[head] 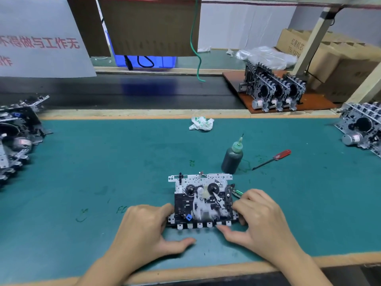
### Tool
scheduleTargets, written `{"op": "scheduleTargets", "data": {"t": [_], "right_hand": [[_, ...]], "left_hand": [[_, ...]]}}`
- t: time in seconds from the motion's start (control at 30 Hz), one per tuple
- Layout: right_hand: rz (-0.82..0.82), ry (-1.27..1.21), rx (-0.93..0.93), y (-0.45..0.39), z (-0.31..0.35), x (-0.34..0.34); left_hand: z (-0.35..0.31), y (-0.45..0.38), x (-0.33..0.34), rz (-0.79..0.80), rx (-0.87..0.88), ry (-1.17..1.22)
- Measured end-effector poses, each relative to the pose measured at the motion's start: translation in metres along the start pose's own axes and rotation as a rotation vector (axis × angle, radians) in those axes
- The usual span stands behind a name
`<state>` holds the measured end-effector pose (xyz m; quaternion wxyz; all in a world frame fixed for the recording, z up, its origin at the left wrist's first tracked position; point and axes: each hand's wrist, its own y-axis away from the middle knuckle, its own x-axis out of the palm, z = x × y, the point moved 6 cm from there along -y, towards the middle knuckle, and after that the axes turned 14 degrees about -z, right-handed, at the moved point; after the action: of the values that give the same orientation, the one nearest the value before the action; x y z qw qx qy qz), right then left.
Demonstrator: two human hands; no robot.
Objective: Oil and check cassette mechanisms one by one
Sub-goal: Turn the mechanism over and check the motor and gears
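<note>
On the green bench mat [103, 162], near its front edge, a cassette mechanism [203, 200] lies flat with its two reels facing up. The left hand [144, 226] grips its left end, fingers curled against the side and thumb stretched out on the mat below. The right hand [260, 215] holds the right end, fingers bent over the edge and thumb touching the row of keys along the front. Just behind the mechanism stands a dark oil bottle [232, 158] with a needle tip, and a red-handled screwdriver [272, 159] lies beside it. A crumpled wipe [201, 124] sits farther back. More mechanisms are piled at far left [18, 133], at far right [362, 129], and in a row on a brown board [272, 89].
</note>
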<state>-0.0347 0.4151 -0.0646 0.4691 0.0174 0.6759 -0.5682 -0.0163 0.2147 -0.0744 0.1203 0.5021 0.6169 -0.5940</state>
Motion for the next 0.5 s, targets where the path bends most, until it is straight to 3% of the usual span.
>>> {"op": "scheduleTargets", "data": {"t": [0.37,0.5], "right_hand": [[0.033,-0.058,0.017,0.0021,-0.0007,0.0024],[0.008,-0.001,0.006,0.0007,0.0019,0.0013]], "left_hand": [[-0.0042,-0.0033,-0.0021,-0.08,0.062,-0.088],[-0.0038,-0.0037,0.0005,-0.042,-0.052,-0.083]]}}
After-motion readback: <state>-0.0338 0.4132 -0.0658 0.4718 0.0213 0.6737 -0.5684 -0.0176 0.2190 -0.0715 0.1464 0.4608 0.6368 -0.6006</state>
